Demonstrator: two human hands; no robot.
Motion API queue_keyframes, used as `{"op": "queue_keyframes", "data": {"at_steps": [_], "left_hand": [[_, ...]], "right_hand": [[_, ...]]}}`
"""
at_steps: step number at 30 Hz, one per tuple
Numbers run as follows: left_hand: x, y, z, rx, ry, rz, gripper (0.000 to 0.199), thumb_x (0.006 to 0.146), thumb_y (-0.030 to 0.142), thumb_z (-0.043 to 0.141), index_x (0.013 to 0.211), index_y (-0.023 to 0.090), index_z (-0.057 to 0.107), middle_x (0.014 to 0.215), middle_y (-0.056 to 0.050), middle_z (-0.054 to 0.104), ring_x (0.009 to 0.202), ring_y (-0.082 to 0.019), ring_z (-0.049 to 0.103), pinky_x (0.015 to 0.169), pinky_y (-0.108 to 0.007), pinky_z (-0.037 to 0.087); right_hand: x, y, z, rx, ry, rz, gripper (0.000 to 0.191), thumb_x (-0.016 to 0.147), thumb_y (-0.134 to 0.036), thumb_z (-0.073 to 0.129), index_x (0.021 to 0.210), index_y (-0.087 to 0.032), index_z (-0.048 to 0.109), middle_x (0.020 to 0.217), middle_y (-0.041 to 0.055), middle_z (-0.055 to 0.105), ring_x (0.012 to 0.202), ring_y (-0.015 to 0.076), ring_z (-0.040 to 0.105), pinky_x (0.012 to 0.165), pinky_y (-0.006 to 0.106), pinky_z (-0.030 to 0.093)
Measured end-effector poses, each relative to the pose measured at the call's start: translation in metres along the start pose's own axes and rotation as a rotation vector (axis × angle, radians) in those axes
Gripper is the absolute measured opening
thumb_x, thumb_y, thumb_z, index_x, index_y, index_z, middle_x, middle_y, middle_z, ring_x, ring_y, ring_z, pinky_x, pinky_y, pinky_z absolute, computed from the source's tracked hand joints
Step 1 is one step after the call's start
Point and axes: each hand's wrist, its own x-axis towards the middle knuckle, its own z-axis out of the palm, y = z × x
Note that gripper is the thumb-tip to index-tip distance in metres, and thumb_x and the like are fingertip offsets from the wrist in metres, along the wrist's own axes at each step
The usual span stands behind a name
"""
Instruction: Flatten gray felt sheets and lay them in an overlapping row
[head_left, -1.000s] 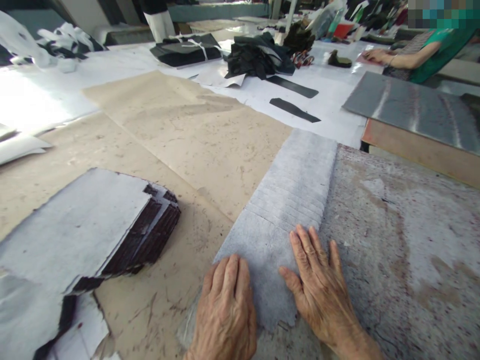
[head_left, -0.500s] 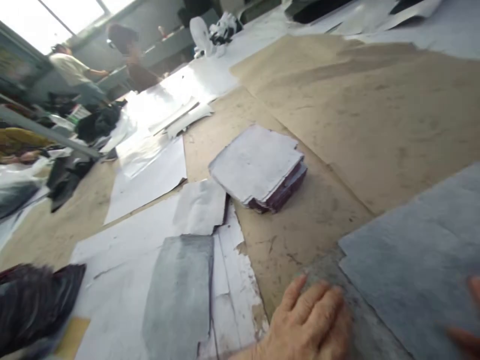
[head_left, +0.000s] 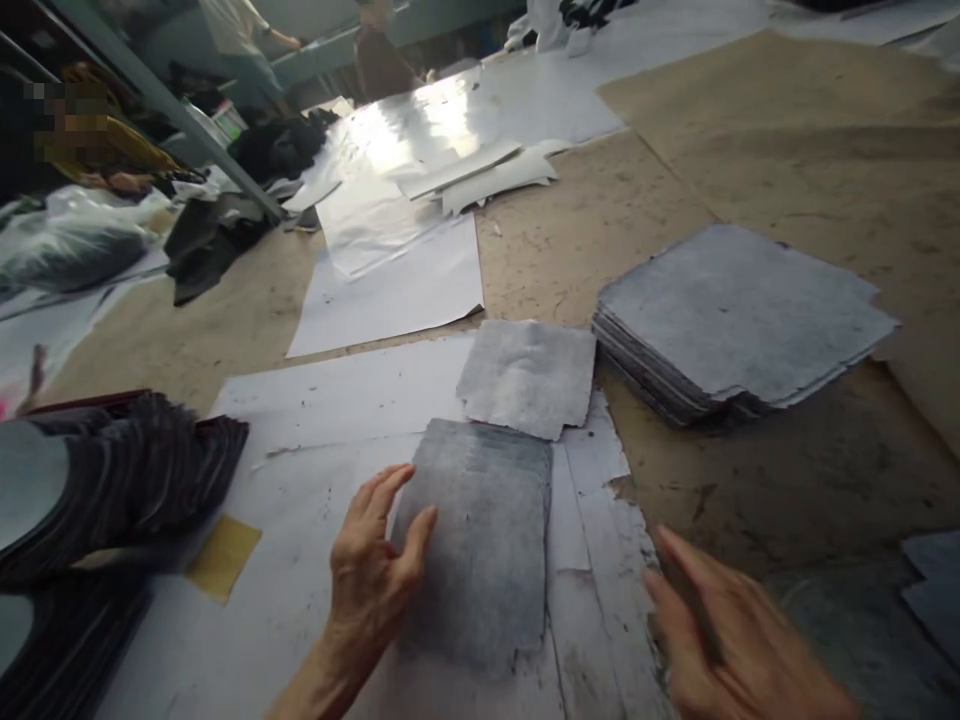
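My left hand [head_left: 382, 560] is open, thumb apart from the fingers, at the left edge of a pile of grey sheets [head_left: 480, 540]. Whether it presses on the sheets I cannot tell. To the right of that pile, my right hand [head_left: 742, 640] hovers with fingers stretched out and slightly blurred; I see nothing held in it. Behind the pile lies a smaller pale grey sheet [head_left: 529, 375], its underside hidden. A thick stack of notched grey sheets [head_left: 742, 310] sits beyond my right hand. Part of another bluish-grey sheet [head_left: 937, 570] shows at the right edge.
White paper [head_left: 300, 480] covers the table under the pile, near a yellow piece [head_left: 225, 558]. Dark layered stacks [head_left: 142, 470] stand at left. Beyond are paper strips [head_left: 487, 180], a slanted metal bar [head_left: 195, 140], a plastic bag [head_left: 75, 235] and several people.
The view has turned left. My left hand has gone from the grey sheet at right to the pile's left edge. My right hand has come further into view. The thick stack looks larger.
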Motion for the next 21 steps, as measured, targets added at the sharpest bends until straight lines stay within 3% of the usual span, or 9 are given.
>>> {"op": "queue_keyframes", "data": {"at_steps": [2,6,12,17,21], "left_hand": [[0.004,-0.012,-0.001,-0.025,-0.077,-0.146,0.032,0.077,0.033,0.054,0.105,0.016,0.057,0.105,-0.01,0.062,0.091,-0.023,0.061,0.076,-0.039,0.052],[0.01,-0.013,-0.004,0.008,-0.26,-0.275,0.039,0.073,0.033,0.055,0.108,0.016,0.053,0.097,-0.008,0.062,0.078,-0.021,0.06,0.068,-0.035,0.05],[0.024,-0.007,-0.008,0.089,-0.486,-0.464,0.038,0.071,0.037,0.055,0.104,0.019,0.049,0.084,-0.004,0.066,0.075,-0.025,0.062,0.064,-0.033,0.042],[0.031,-0.012,-0.006,0.092,-0.576,-0.39,0.021,0.07,0.042,0.052,0.075,0.022,0.053,0.066,-0.002,0.061,0.067,-0.024,0.058,0.056,-0.03,0.036],[0.022,-0.021,-0.002,-0.132,-0.478,-0.305,0.02,0.066,0.041,0.054,0.063,0.022,0.05,0.05,0.003,0.05,0.05,-0.016,0.049,0.049,-0.026,0.035]], "right_hand": [[0.015,-0.032,0.023,0.044,-0.023,-0.047,0.021,0.087,-0.024,0.048,0.105,-0.016,0.057,0.09,0.0068,0.067,0.078,0.0182,0.064,0.07,0.029,0.05],[0.035,-0.073,0.06,-0.043,-0.074,0.172,0.028,0.083,-0.036,0.049,0.097,-0.012,0.055,0.082,0.0125,0.063,0.075,0.0249,0.061,0.063,0.036,0.05],[0.043,-0.102,0.069,-0.224,-0.213,0.447,0.034,0.073,-0.028,0.059,0.101,-0.011,0.052,0.089,0.016,0.063,0.082,0.0306,0.062,0.062,0.036,0.046],[0.056,-0.103,0.065,-0.178,-0.365,0.652,0.03,0.068,-0.032,0.064,0.092,-0.017,0.055,0.075,0.0081,0.065,0.07,0.026,0.063,0.057,0.032,0.042],[0.054,-0.099,0.066,-0.139,-0.323,0.622,0.02,0.064,-0.032,0.064,0.075,-0.02,0.052,0.065,0.0012,0.059,0.058,0.0195,0.057,0.053,0.028,0.037]]}}
